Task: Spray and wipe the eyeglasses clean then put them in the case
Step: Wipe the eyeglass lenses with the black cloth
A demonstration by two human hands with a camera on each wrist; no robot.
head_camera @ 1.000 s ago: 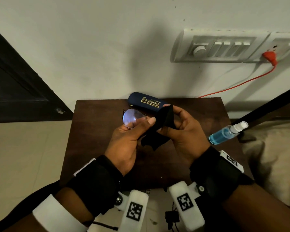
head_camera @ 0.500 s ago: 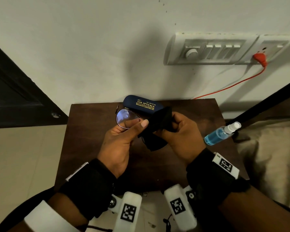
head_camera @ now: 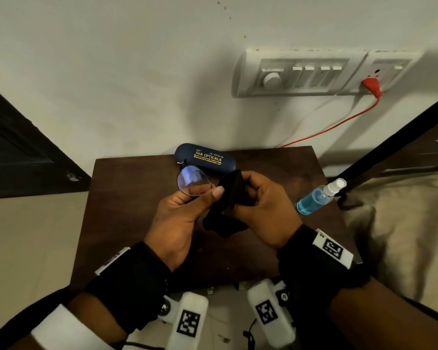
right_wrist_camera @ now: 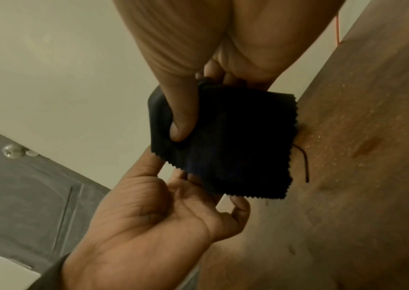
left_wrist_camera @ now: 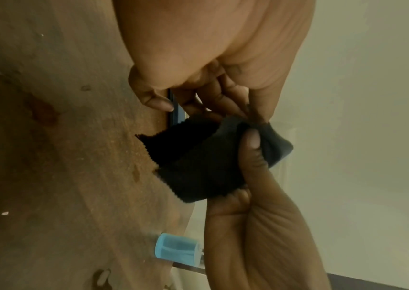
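Dark door far left. Brown table against white wall. Left hand pinching eyeglasses above table, right hand gripping black cloth, probably over other lens. Closed blue case behind, spray bottle lying right, switchboard above.

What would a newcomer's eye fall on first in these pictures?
First, the two hands at the centre, above the brown table: the left hand holds the glasses, and the right hand pinches a black cloth. Next, the blue case lies shut at the table's far edge, and a blue spray bottle lies at the right.
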